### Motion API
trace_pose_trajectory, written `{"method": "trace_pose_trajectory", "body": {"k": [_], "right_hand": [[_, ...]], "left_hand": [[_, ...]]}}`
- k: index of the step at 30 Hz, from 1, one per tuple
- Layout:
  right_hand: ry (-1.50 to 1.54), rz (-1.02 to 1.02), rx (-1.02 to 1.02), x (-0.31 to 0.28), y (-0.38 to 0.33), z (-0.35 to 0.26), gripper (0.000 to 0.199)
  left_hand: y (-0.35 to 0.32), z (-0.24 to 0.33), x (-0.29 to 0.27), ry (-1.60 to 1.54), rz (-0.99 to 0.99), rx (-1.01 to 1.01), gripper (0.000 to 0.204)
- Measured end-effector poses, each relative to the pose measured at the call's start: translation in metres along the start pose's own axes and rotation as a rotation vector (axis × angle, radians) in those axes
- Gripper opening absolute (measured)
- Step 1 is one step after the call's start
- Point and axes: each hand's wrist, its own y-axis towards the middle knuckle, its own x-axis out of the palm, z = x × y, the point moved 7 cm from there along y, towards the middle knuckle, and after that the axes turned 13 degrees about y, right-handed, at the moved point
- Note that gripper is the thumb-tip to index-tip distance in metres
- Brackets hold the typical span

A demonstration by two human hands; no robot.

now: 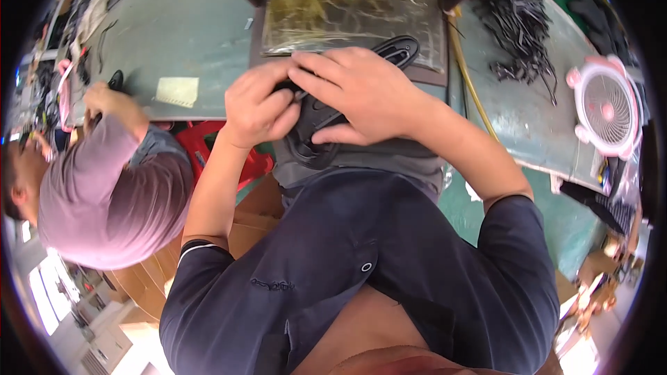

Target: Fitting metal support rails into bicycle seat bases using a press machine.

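A black shoe [310,144] lies slantwise in front of my body at the table's edge, its other end [403,47] pointing away to the right. My right hand [365,94] lies across its middle and grips it, thumb on the near side and fingers reaching left. My left hand [260,105] is closed at the shoe's left side, fingers curled in a pinch close to my right fingertips. A bit of black shows between the hands; what the left fingers pinch is mostly hidden.
Beyond the hands is a board [354,7] under clear, wrinkled plastic, between two dark posts. A heap of black strips [517,24] and a pink-white fan [604,107] are on the right. A co-worker [118,187] sits left, near a red stool [253,167] and pale paper [178,91].
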Motion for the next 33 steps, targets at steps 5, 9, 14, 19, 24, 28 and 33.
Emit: {"method": "trace_pose_trajectory", "body": {"k": [5,9,14,19,24,28,33], "right_hand": [[0.091,-0.082,0.194,0.003,-0.020,0.019,0.092],[0.074,-0.042,0.210,0.007,-0.027,0.030,0.091],[0.047,-0.034,0.169,0.008,-0.027,0.026,0.091],[-0.043,0.278,0.036,-0.052,-0.020,0.012,0.080],[-0.115,0.513,0.512,-0.060,-0.029,0.033,0.069],[-0.142,0.612,0.621,-0.048,-0.032,0.066,0.055],[-0.298,0.799,0.538,-0.051,-0.026,0.095,0.039]], "left_hand": [[0.008,0.002,0.035,-0.135,-0.164,-0.128,0.029],[0.007,-0.002,0.047,-0.151,-0.170,-0.139,0.025],[0.010,-0.002,0.042,-0.163,-0.125,-0.113,0.022],[0.025,-0.002,0.027,-0.132,-0.024,-0.197,0.024],[0.063,-0.008,0.040,0.246,0.066,-0.462,0.029],[0.078,-0.020,0.067,0.180,0.013,-0.459,0.030],[0.089,-0.043,0.091,0.071,0.077,-0.441,0.025]]}}
